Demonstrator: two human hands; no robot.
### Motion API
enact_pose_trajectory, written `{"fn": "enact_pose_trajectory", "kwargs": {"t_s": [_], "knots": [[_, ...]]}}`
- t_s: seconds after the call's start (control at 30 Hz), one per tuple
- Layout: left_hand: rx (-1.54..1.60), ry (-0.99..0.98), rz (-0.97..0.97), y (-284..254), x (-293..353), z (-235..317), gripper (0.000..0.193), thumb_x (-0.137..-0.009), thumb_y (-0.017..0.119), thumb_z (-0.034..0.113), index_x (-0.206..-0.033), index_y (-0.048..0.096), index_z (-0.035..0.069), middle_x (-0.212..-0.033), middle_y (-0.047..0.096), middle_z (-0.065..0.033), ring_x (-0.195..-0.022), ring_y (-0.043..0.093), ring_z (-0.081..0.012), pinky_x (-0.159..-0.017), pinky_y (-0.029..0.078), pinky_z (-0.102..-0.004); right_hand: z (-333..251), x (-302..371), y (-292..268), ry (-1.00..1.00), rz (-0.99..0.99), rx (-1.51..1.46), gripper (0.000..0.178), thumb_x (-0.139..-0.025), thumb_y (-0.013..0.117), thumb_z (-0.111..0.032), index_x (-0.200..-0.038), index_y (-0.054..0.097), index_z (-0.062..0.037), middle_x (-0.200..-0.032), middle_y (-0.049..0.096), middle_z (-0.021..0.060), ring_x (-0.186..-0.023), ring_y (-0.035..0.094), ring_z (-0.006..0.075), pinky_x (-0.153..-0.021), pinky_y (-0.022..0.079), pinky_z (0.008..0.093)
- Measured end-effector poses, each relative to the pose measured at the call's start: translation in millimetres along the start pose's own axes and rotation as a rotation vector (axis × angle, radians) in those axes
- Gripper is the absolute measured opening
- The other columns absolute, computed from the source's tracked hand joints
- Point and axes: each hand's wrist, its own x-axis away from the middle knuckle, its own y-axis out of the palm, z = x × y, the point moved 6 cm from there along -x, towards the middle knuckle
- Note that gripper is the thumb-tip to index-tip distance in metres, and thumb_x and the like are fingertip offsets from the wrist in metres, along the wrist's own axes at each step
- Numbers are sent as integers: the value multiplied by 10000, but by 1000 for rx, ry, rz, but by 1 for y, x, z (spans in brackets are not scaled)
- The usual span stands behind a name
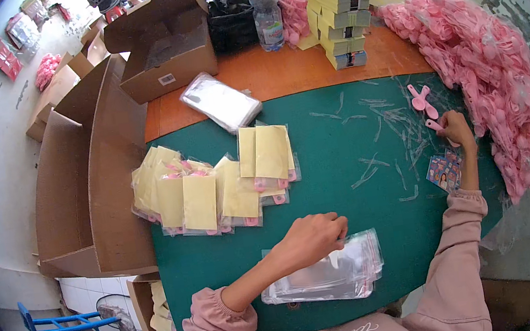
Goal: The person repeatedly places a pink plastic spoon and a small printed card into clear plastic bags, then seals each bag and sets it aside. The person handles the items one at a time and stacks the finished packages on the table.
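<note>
A: How far along is the packing?

B: A fair way, I judge. Finished packs [214, 189], yellow cards sealed in clear bags with pink pieces, lie fanned on the green mat [325, 204] at centre left. Much is left: a big pink heap [489, 73] fills the right edge, and a stack of empty bags [328, 275] sits near the person.

A: What are the hands doing?

B: The left hand [312, 235] is curled, fingertips pinched on the top bag of that stack. The right hand [456, 128] reaches out beside the heap, fingers closed on a small pink piece [434, 124]. Two more pink spoons [420, 100] lie just beyond it, and small printed cards [445, 170] lie under the wrist.

A: Anything else?

B: A bottle [266, 13], stacked boxes [339, 19] and open cartons [166, 44] stand at the far side.
</note>
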Motion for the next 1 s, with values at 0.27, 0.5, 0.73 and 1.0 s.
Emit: {"fn": "enact_pose_trajectory", "kwargs": {"t_s": [0.27, 0.5, 0.73, 1.0], "knots": [[184, 22, -81, -18, -4, -3, 161, -727, 623, 163, -837, 546, 75, -726, 617, -86, -673, 601, -276, -571, 443, -373, -50, 44, -94, -37, 600, -185, 193, -876, 458, -176, -939, 520, -4, -698, 534, 121, -593, 527, 205, -576, 415, 312], [564, 166, -101, -29, 2, -2, 106, -763, 596, 110, -798, 527, 37, -852, 633, -77, -823, 622, -207, -669, 498, -311, -171, 120, -87, -180, -13, -1141, 300, -930, 384, -248, -893, 551, -1, -713, 548, 43, -616, 516, 108, -577, 421, 244], [670, 73, -209, -31, 1, -4, 128, -773, 594, 98, -829, 509, 21, -888, 628, -94, -844, 607, -153, -684, 503, -310, -206, 163, -42, -100, -293, -1014, 219, -891, 458, -146, -847, 588, 24, -688, 564, 69, -562, 540, 93, -505, 435, 221], [466, 50, -139, -8, -4, -6, 252, -721, 657, 76, -904, 493, 23, -793, 642, -75, -713, 616, -152, -607, 476, -271, -193, 161, -74, -4, 22, -942, 191, -880, 466, -113, -843, 591, 27, -682, 564, 70, -546, 533, 93, -494, 423, 217]]}}
